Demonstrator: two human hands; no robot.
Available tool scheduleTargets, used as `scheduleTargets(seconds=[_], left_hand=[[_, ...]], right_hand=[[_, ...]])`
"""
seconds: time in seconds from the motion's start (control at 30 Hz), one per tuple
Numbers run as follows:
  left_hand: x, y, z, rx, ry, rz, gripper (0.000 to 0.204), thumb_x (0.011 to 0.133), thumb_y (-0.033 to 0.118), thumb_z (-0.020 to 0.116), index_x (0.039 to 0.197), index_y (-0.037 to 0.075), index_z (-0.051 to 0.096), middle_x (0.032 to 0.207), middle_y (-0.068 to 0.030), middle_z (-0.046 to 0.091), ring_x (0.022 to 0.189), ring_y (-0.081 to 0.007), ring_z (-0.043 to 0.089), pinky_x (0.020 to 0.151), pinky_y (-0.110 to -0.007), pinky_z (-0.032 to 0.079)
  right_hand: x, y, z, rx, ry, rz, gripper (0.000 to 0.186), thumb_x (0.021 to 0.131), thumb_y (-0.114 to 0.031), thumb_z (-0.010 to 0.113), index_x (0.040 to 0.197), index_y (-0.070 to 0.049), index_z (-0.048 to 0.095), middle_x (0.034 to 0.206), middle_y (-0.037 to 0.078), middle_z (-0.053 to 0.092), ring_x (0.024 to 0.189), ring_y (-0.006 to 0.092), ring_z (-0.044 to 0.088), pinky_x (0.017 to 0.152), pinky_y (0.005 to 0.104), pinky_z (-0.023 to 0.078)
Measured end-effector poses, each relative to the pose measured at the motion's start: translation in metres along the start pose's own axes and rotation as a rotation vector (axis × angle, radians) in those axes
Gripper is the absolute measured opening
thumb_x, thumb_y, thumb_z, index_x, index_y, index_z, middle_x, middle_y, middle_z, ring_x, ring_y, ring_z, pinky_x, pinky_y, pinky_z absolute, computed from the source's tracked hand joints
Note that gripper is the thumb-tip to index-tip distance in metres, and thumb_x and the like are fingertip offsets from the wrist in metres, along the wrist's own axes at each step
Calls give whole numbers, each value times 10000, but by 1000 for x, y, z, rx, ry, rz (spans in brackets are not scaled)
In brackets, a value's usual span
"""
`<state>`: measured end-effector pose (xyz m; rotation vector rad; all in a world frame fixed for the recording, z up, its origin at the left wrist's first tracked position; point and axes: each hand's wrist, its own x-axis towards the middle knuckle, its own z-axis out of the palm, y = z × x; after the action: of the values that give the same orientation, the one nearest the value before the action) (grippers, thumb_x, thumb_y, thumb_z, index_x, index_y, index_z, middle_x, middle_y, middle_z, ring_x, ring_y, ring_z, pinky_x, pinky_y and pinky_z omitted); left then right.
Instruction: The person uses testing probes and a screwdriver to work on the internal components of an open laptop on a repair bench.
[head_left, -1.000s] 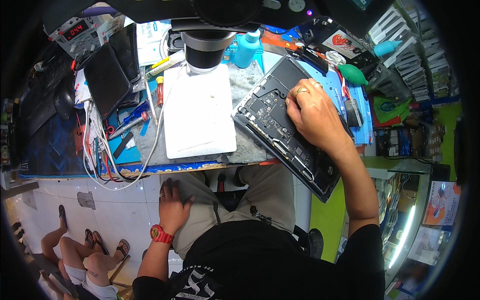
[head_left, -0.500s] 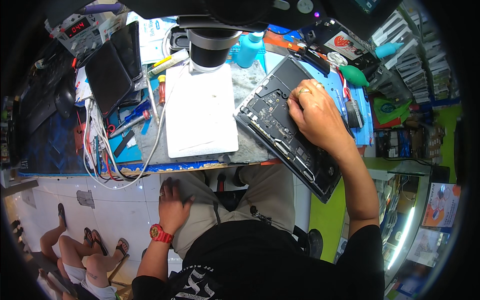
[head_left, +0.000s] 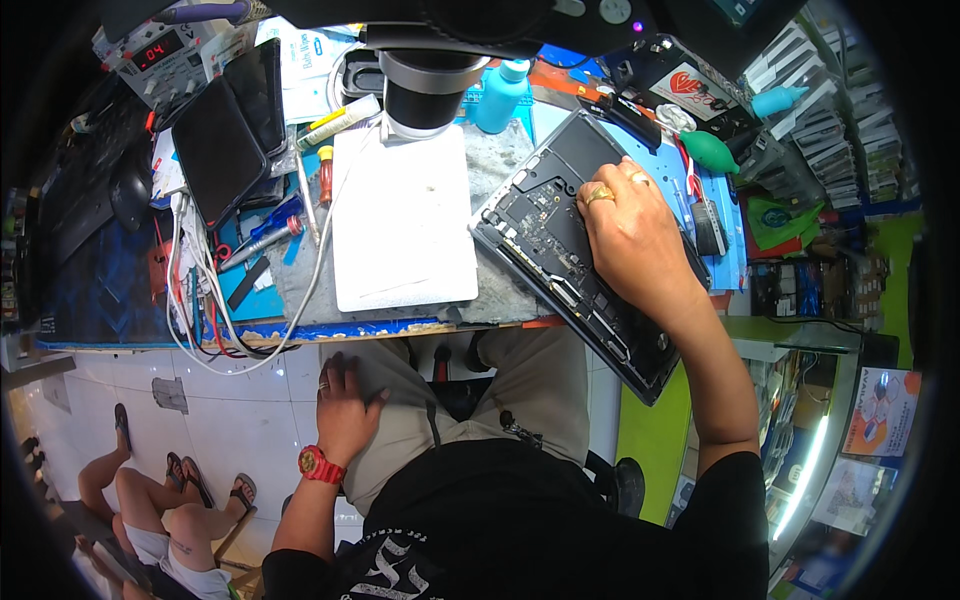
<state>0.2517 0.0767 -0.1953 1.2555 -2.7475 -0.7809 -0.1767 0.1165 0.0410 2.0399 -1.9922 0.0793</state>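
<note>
An opened laptop point(head_left: 540, 238) lies at a slant on the right part of the bench, with its dark circuit board and inner parts bare. Its lower corner sticks out past the bench's front edge. Over the laptop's upper right part is my right hand point(head_left: 632, 225), fingers curled down and closed, with gold-coloured rings on it. Whatever its fingertips hold, if anything, is hidden beneath the hand. My left hand point(head_left: 347, 408) rests on my thigh, fingers spread and holding nothing; a red watch point(head_left: 318, 465) is on that wrist.
A white flat panel point(head_left: 405, 230) lies mid-bench under the microscope barrel point(head_left: 425, 95). Left of it are two dark phones point(head_left: 218, 150), screwdrivers point(head_left: 326, 175) and a looping white cable point(head_left: 310, 290). Behind stands a blue bottle point(head_left: 500, 98); at right, a green air blower point(head_left: 708, 152). Seated people's legs point(head_left: 150, 500) show lower left.
My right hand has shifted slightly to the right and turned, its back now facing up more. The laptop and my left hand stay where they were.
</note>
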Motion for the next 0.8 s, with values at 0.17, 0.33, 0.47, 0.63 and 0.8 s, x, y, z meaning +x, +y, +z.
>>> scheduleTargets(seconds=[0.17,0.33,0.47,0.63,0.8], left_hand=[[0,0,0,-16,-2,-4,792,967,368,818,1546,-70,504,1613,-358,460,1448,-562,502,1154,-589,500],[1,0,0,-8,-10,-6,795,967,366,816,1551,-71,501,1607,-363,465,1448,-562,505,1150,-587,502],[1,1,0,-21,18,-2,788,941,370,841,1521,-66,536,1562,-360,510,1439,-554,518,1144,-596,506],[2,2,0,-19,10,-7,785,942,372,840,1517,-70,539,1561,-359,513,1440,-550,519,1146,-590,507],[1,2,0,0,7,-4,782,951,378,833,1518,-74,538,1565,-358,510,1449,-544,515,1159,-584,501]], right_hand=[[2,-8,-4,-165,2,-55,171,945,-91,642,1005,32,745,1059,182,689,1117,355,707,1162,517,511],[4,-9,-5,-205,20,-89,157,939,-87,649,990,28,743,1059,180,686,1111,361,705,1125,494,530],[5,-3,-5,-156,35,-119,144,925,-79,659,995,24,730,1046,186,675,1088,368,695,1055,474,548],[3,6,-1,161,-30,38,54,966,-25,682,1000,17,687,1020,174,642,1006,395,649,911,493,526],[2,8,-1,205,-33,57,45,983,-20,690,1007,18,693,1012,172,643,1001,394,646,889,491,525]])
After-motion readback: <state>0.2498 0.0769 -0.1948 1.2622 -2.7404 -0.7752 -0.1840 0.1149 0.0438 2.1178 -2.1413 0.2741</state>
